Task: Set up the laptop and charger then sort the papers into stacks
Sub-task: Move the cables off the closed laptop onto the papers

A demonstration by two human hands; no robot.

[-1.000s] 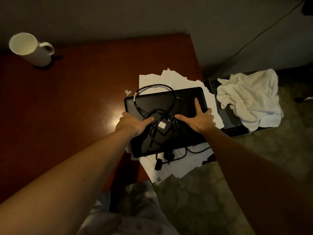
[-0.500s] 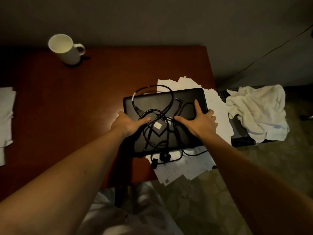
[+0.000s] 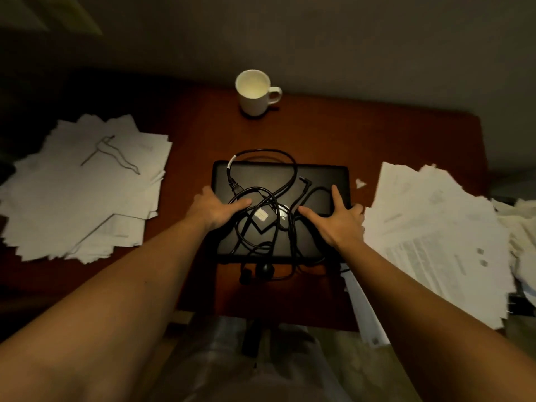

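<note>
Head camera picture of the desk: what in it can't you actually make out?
Head view only:
- Laptop: closed, under the charger; screen and keys hidden.
- Right paper pile: print blurred, unreadable.
- Plugs: lost in shadow in front of the laptop.
- White cloth: cut off by the right edge.

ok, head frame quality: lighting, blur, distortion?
Head view: dim, warm light, and the upper-left corner falls to black. Head view: the right paper pile is smeared and its print unreadable, while the mug is crisper. Head view: the black charger is hard to separate from the black laptop. Head view: the wide angle bends the table at its far edge.
</note>
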